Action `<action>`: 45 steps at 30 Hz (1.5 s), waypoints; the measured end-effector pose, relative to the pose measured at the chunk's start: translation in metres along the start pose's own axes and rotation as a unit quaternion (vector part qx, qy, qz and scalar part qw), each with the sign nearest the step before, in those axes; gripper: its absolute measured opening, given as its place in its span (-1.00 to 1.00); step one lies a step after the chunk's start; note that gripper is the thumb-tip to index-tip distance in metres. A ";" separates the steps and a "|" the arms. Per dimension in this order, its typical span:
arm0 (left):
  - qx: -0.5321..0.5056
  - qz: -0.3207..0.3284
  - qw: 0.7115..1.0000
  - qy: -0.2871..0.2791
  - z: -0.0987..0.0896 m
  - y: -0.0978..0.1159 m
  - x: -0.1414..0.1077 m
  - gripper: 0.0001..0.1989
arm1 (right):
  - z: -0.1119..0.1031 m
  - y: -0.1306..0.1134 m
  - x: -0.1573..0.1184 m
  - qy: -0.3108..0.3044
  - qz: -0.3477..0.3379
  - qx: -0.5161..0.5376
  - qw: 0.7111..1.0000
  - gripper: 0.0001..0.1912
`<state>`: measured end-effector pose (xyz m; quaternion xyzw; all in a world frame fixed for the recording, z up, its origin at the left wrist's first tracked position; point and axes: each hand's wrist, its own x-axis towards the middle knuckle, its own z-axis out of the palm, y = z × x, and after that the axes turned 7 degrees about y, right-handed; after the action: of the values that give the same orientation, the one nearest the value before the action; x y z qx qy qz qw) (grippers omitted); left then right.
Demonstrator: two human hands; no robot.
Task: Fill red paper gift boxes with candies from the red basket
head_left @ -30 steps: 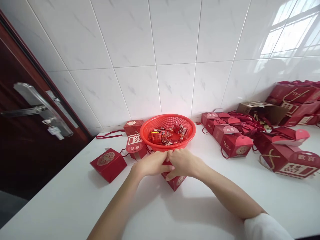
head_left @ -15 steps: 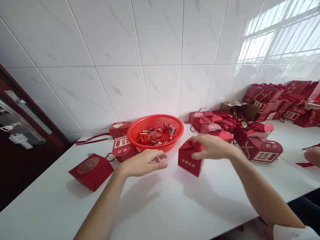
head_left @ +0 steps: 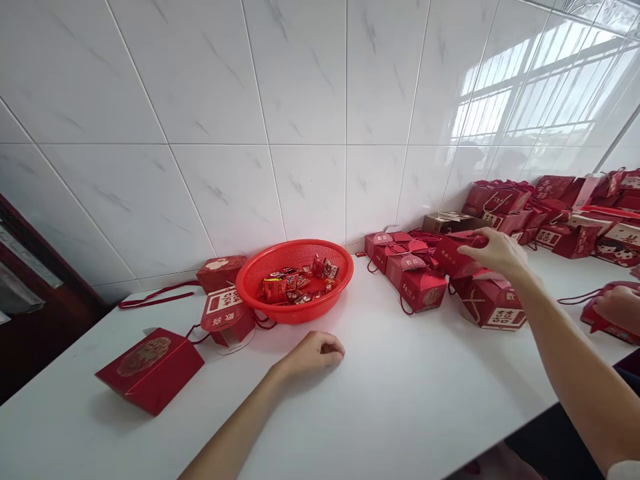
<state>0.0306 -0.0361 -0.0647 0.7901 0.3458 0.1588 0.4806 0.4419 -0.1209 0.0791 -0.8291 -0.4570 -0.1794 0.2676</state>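
Observation:
My right hand [head_left: 493, 251] grips a small red candy box [head_left: 454, 255] from above, holding it over other red boxes at the right of the table. Just in front of it stands a box with a cream character panel [head_left: 503, 318]. My left hand [head_left: 316, 353] rests on the white table, fingers curled in, with nothing seen in it. Behind that hand sits a red plastic basket [head_left: 295, 313] with wrapped candies [head_left: 293, 288] inside. To its left are a red box with a gold emblem [head_left: 150, 370] and a lidded red box [head_left: 227, 320].
Rows of filled-looking red boxes [head_left: 415, 287] stand along the tiled wall. Farther right are stacked boxes [head_left: 505, 200] and a cardboard box [head_left: 453, 222]. Another person's hand [head_left: 620, 307] touches a red box at the right edge. A red ribbon [head_left: 160, 298] lies at the left.
My right hand has carried the red candy box right and back, to the other boxes. My left hand has lowered onto the table and curled. The view has turned right.

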 end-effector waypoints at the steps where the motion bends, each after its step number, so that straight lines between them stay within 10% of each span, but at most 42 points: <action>1: -0.002 0.006 1.000 0.027 0.005 -0.005 0.002 -0.78 | 0.006 0.003 0.000 -0.010 0.020 -0.002 1.000 -0.46; 10: -0.022 0.024 0.988 0.151 0.018 -0.017 0.007 -0.81 | 0.024 -0.019 0.015 0.068 0.046 0.048 0.996 -0.41; 25: -0.040 0.008 0.978 0.206 0.032 -0.024 0.005 -0.89 | 0.119 -0.164 0.109 -0.039 -0.044 0.060 0.996 -0.50; 35: -0.063 -0.026 0.976 0.205 0.032 -0.032 0.014 -0.88 | 0.178 -0.168 0.127 -0.075 0.003 0.068 0.995 -0.40; 45: -0.086 -0.034 0.975 0.203 0.031 -0.027 0.011 -0.89 | 0.180 -0.160 0.127 -0.048 -0.006 0.084 0.995 -0.31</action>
<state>0.0460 -0.0403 -0.1045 0.6850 0.4479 0.3282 0.4717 0.3805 0.1426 0.0505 -0.8087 -0.4877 -0.1016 0.3127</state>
